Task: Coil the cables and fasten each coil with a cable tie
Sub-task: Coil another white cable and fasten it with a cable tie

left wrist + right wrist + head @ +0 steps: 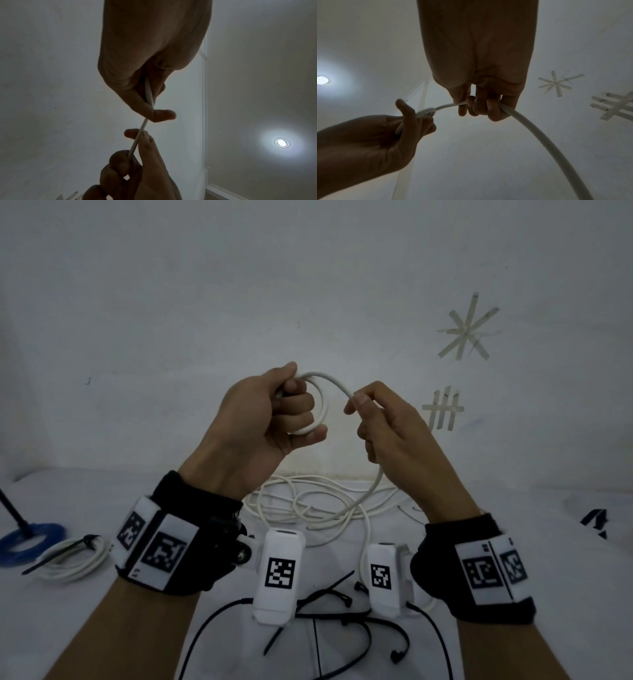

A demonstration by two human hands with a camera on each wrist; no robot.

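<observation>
My left hand (291, 402) is raised in front of the wall and grips a small coil of white cable (322, 405), with a few loops round its curled fingers. From the coil the cable arcs right into my right hand (359, 405), which pinches it between thumb and fingers. Below that hand the cable (539, 135) hangs down to a loose white tangle (325, 505) on the table. The left wrist view shows the cable (142, 128) stretched between both hands. Several black cable ties (329, 607) lie on the table near my wrists.
At the left of the white table (102, 628) lie a white coil (75, 559) fastened with a black tie and a blue coil (27, 542) behind it. Tape marks (469, 330) are stuck on the wall at the right. A dark object (596, 522) sits at the table's right edge.
</observation>
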